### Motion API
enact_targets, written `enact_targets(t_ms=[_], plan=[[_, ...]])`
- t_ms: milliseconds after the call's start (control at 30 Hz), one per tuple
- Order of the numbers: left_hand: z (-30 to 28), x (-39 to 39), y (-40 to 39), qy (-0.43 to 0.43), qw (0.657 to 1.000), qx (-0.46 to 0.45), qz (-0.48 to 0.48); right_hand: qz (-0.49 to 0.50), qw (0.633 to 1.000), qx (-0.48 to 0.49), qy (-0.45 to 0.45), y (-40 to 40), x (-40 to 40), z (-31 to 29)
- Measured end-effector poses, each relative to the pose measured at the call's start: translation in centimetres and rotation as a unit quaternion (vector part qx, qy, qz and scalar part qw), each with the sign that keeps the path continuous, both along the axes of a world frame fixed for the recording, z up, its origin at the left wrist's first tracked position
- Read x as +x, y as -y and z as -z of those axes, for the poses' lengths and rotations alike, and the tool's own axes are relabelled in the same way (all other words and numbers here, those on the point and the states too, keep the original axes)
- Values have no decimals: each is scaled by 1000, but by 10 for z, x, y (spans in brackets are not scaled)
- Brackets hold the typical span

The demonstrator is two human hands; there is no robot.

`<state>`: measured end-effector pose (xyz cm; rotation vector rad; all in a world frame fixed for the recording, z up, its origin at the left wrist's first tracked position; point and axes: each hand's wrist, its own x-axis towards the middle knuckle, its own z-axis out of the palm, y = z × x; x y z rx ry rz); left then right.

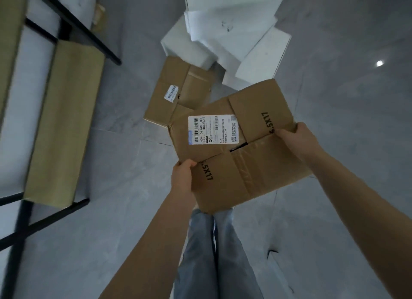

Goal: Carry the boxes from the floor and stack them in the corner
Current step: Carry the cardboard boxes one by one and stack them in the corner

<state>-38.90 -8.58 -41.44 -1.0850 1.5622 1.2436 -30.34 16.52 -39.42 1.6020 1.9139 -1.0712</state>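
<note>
I hold a brown cardboard box point(240, 169) with a white shipping label in the air above the grey floor. My left hand point(182, 176) grips its near left edge. My right hand point(296, 140) grips its right edge. A second brown cardboard box point(178, 91), also labelled, lies on the floor just beyond it. Behind that, several white foam boxes point(227, 31) are piled loosely against each other.
A black metal-framed bench with tan cushions point(64, 120) stands along the left side. My legs in blue jeans point(214, 254) are below the held box. A white object's edge point(281, 267) shows at the lower right. Grey tiled floor point(345, 98) lies open to the right.
</note>
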Motion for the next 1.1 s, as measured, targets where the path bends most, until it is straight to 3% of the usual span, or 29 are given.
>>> enact_targets(t_ms=[133,300,567,867,933,1100], plan=[[-126,-22,29,-134,990,14,50,7,997,22,-72,29,-4,-138],[-272,-34,71,-318,941,2,117,-7,987,56,-153,78,-4,-275],[-392,-7,138,-433,886,-129,104,-47,964,43,-258,142,7,-375],[-434,123,209,-381,877,-244,-160,-274,911,-14,-309,204,7,-428],[-438,167,234,-364,860,-255,-249,-362,879,-34,-310,239,9,-436],[-441,230,285,-350,816,-272,-370,-472,816,-64,-328,316,14,-448]])
